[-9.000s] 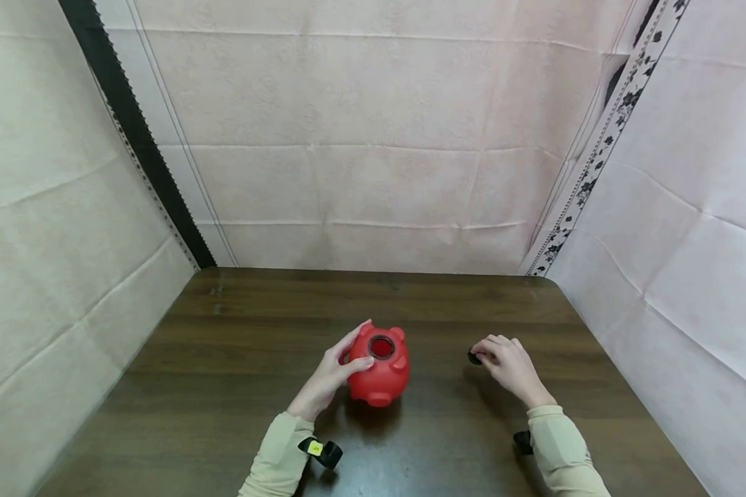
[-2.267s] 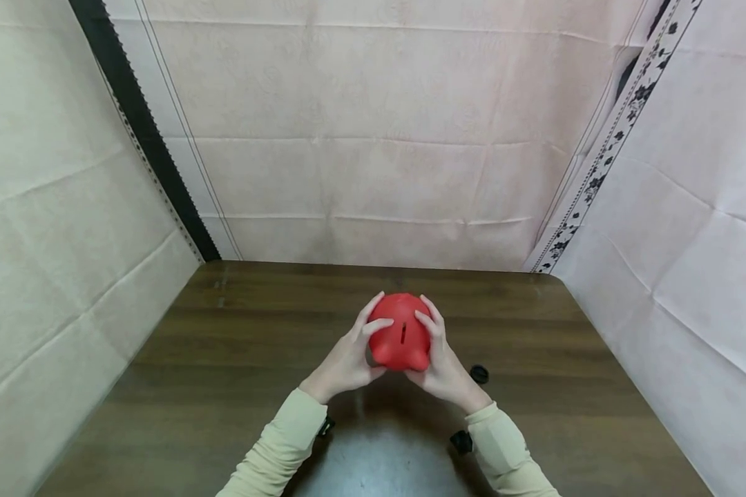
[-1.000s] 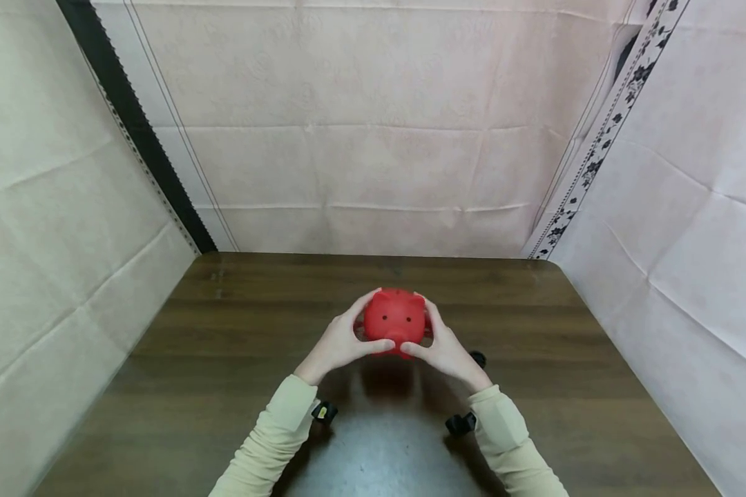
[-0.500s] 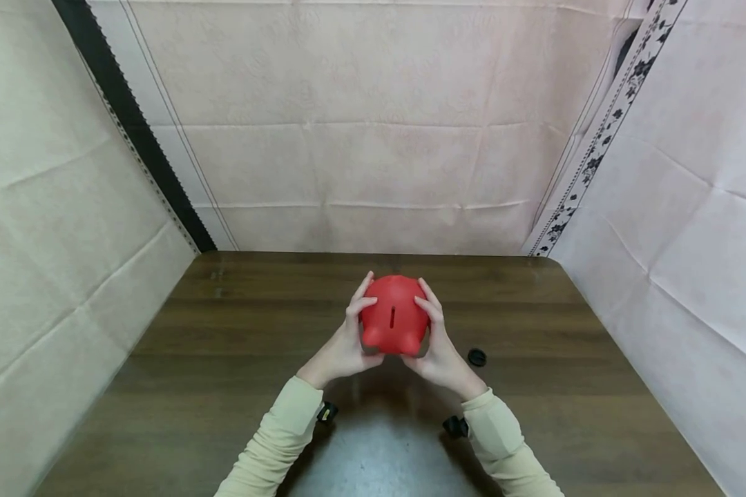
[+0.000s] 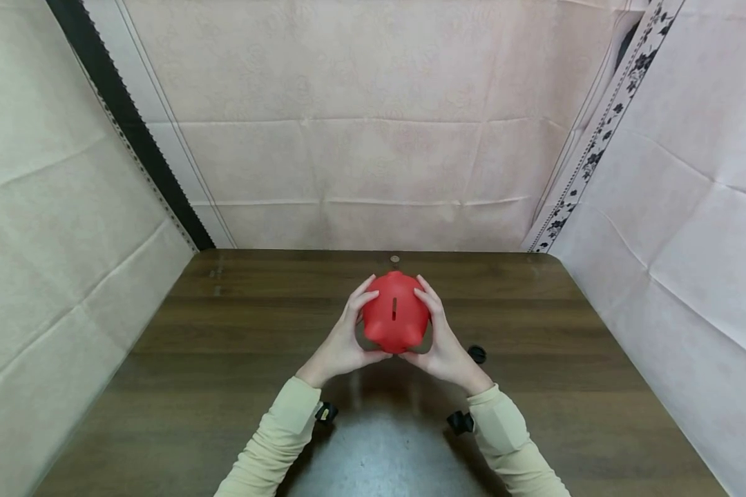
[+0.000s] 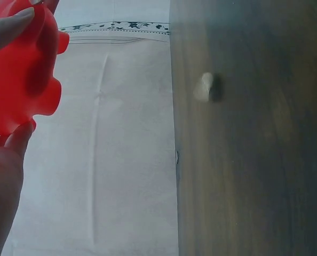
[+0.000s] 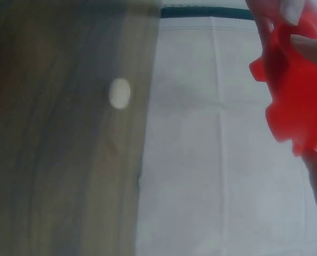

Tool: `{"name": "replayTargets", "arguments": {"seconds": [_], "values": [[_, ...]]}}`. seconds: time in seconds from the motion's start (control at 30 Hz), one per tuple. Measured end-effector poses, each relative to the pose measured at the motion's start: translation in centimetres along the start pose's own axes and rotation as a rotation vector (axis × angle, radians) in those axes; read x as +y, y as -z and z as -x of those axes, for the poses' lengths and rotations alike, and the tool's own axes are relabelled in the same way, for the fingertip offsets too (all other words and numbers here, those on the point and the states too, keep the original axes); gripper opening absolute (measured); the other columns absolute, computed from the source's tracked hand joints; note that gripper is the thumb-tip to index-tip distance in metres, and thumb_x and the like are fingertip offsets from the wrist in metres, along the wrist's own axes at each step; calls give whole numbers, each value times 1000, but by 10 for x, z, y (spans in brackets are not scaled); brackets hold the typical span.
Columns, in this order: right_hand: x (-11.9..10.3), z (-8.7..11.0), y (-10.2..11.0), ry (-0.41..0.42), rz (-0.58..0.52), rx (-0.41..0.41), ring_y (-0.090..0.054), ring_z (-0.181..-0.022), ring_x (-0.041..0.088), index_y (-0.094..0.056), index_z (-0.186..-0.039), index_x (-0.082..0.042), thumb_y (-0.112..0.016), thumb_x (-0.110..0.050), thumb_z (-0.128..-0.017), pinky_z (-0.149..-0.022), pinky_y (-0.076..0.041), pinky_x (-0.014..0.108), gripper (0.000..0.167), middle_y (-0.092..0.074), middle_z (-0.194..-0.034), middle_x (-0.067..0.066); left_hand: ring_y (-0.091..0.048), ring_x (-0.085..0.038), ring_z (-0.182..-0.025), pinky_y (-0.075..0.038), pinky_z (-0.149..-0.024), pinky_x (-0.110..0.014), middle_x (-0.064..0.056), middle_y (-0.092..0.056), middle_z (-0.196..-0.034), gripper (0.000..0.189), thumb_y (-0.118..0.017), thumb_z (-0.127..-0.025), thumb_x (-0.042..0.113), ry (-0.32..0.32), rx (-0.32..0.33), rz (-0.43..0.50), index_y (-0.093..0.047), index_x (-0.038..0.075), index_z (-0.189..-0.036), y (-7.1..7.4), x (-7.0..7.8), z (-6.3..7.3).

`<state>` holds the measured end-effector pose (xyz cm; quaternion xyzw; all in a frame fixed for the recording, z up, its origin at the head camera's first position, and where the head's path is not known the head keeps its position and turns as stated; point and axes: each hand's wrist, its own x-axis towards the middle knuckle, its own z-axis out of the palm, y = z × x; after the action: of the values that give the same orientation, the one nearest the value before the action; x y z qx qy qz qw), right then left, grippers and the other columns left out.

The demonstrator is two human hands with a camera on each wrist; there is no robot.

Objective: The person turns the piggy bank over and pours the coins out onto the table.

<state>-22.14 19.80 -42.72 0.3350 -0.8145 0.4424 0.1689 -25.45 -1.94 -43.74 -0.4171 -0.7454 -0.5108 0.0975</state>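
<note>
Both hands grip a red piggy bank (image 5: 398, 328) over the middle of the table. My left hand (image 5: 342, 348) holds its left side and my right hand (image 5: 443, 351) its right, fingertips on the shell and thumbs at the near end. The dark coin slot shows toward the head camera; the round opening is hidden. Beyond the bank, near the table's far edge, is a small coin (image 5: 394, 259), a blurred pale disc in the right wrist view (image 7: 119, 93). Behind my right wrist lies a round black cap (image 5: 476, 354), partly covered.
The brown wooden table (image 5: 224, 386) has its far edge against a pale cloth backdrop (image 5: 373, 166). Cloth walls stand at left and right. A black wrist camera (image 5: 460, 422) sits on the right wrist, another on the left (image 5: 326, 413).
Earlier the left hand alone held the bank and the right pinched the cap; the cap now lies on the table. The bank has been turned back and forth, and a coin has appeared beyond it.
</note>
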Motion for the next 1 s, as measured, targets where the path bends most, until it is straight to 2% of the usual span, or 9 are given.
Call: {"name": "replayTargets", "arguments": {"seconds": [0.13, 0.2, 0.27, 0.37, 0.5, 0.6, 0.77, 0.9, 1.0], "values": [[5, 1, 2, -19, 0, -12, -26, -144, 28, -15, -150, -6, -87, -3, -65, -100, -51, 44, 111, -11, -161, 15, -35, -26, -139, -53, -98, -38, -6, -19, -159, 104, -88, -66, 8, -11, 9, -10, -23, 17, -147, 1, -3, 1], [7, 2, 4, -73, 3, -12, -35, -139, 27, -17, -152, -12, -89, -11, -66, -98, -52, 44, 112, -22, -159, 11, -44, -25, -134, -55, -95, -36, -4, -29, -156, 103, -89, -66, 15, 32, 23, -13, -27, 21, -148, 2, -3, 2], [7, 2, 7, -163, -2, -20, -47, -129, 27, -20, -153, -18, -88, -19, -68, -93, -55, 43, 108, -35, -152, 8, -54, -23, -124, -57, -89, -33, -3, -43, -148, 99, -89, -67, 22, 122, 41, -21, -33, 27, -147, 4, -1, 2], [8, 2, 7, -353, 0, -52, -60, -109, 24, -30, -149, -23, -84, -33, -74, -83, -57, 37, 93, -55, -134, 4, -64, -19, -106, -59, -77, -27, 1, -62, -128, 83, -86, -71, 35, 318, 51, -47, -42, 32, -142, 5, 0, 2], [8, -1, 1, -580, 19, -133, -66, -86, 22, -43, -140, -16, -65, -49, -88, -73, -55, 29, 65, -70, -102, 2, -70, -26, -73, -57, -60, -29, -2, -73, -96, 64, -71, -82, 53, 550, 18, -89, -52, 22, -134, 1, -1, 1], [10, -4, -5, -681, 33, -167, -67, -71, 27, -55, -124, -13, -52, -57, -93, -64, -52, 27, 54, -69, -78, 0, -64, -29, -52, -53, -49, -31, -4, -69, -75, 60, -58, -87, 62, 643, 5, -106, -59, 13, -121, -5, -2, -1], [15, -5, -8, -740, 40, -205, -65, -62, 31, -62, -104, -15, -46, -63, -93, -59, -54, 35, 53, -64, -67, 1, -61, -25, -46, -51, -43, -31, -4, -65, -64, 59, -48, -90, 66, 691, -1, -93, -63, 10, -102, -10, -1, -1], [17, -4, -9, -744, 33, -208, -65, -61, 32, -62, -102, -13, -44, -64, -93, -62, -57, 43, 55, -65, -66, 2, -61, -25, -46, -51, -42, -30, -4, -66, -65, 62, -47, -90, 67, 699, -6, -90, -64, 9, -105, -11, -2, -1], [17, -3, -9, -741, 29, -196, -66, -61, 33, -62, -100, -13, -44, -64, -93, -61, -57, 43, 55, -65, -66, 3, -61, -26, -47, -51, -42, -30, -5, -66, -66, 64, -47, -89, 68, 704, -8, -91, -64, 9, -109, -11, -3, -1]]}}
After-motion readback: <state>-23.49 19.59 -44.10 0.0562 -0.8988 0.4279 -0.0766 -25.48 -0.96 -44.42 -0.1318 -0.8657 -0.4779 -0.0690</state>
